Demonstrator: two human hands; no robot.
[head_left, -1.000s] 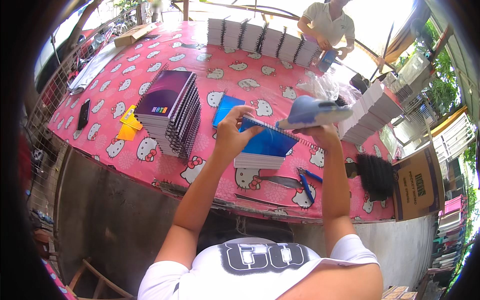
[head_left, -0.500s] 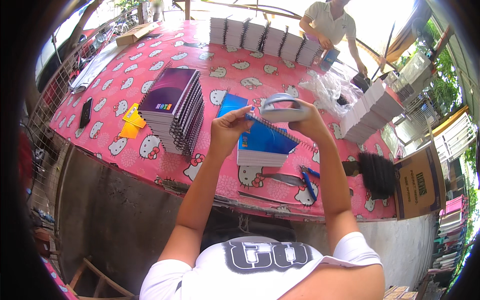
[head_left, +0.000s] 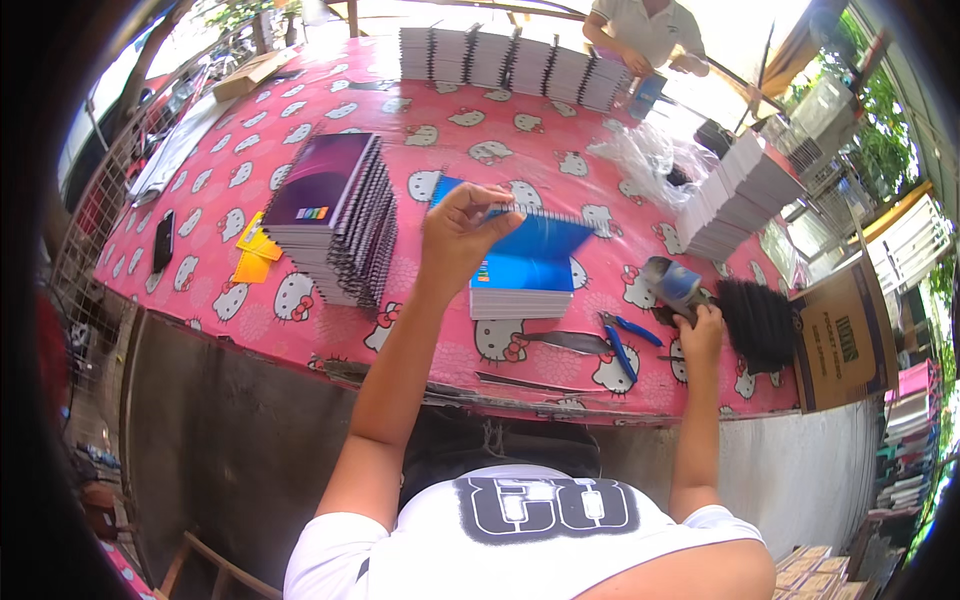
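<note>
Blue spiral notebook (head_left: pixel 548 236) looks a bit sketchy to me. It's raised over the low stack of blue notebooks (head_left: pixel 522 304), coil side up, around the middle of the tabletop's (head_left: pixel 550 150) front half. Only the left hand (head_left: pixel 468 232) has it, right?

Yep, thumb and fingers pinching one end of the coil, and I see nothing gripping the far end. If that pinch loosens, I'd expect it to swing down and knock the stack askew. Pinch too hard and the wire could bend.

What about the right hand (head_left: pixel 697 328)?

Grasping a grey-and-blue handheld tool (head_left: pixel 677 285) by its darker end, over toward the tabletop's front right corner. Can't tell what kind of tool, or whether the tabletop is taking its weight.

That bundle of what looks like black coils (head_left: pixel 755 325) is just beside it tho. Snag risk?

Could be. A careless sideways shove might hook them, or push them into the cardboard box (head_left: pixel 845 335) at that corner. I'd also watch the blue-handled pliers (head_left: pixel 621 352) near the front edge: a sweeping right forearm might drag them off.

And the purple notebook stack (head_left: pixel 322 192) to the left?

Taller, kinda uneven, but apart from the left hand. Probably takes a wide elbow swing to topple it.
</note>
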